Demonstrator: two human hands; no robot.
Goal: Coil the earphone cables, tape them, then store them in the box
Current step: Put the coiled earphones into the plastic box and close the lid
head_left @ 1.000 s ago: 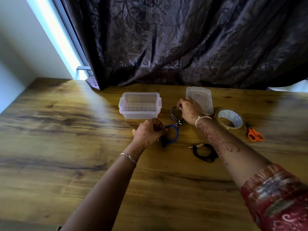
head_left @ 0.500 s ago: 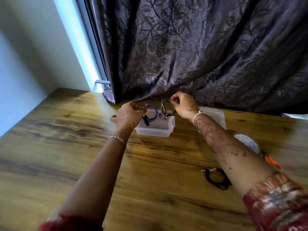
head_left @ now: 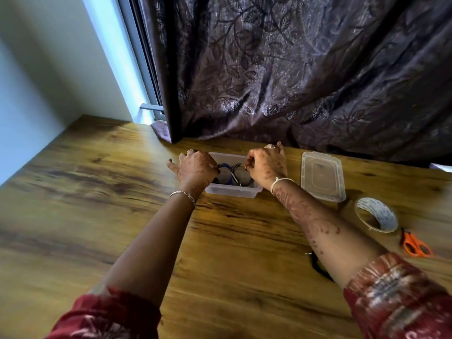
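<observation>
box (head_left: 232, 192) lies crosswise; left hand (head_left: 195, 167), right hand (head_left: 267, 166) hold coils (head_left: 227, 166) inside.

Clear box (head_left: 232, 191) holds blue coil (head_left: 226, 166), dark grey coil (head_left: 237, 170). Far curtain (head_left: 293, 69): dark purple-brown, leaf pattern. Table (head_left: 97, 192): brown wood grain. Right: tape (head_left: 378, 212) white, blue print; scissors (head_left: 415, 246) orange. Sleeves (head_left: 110, 314) red, patterned.
</observation>
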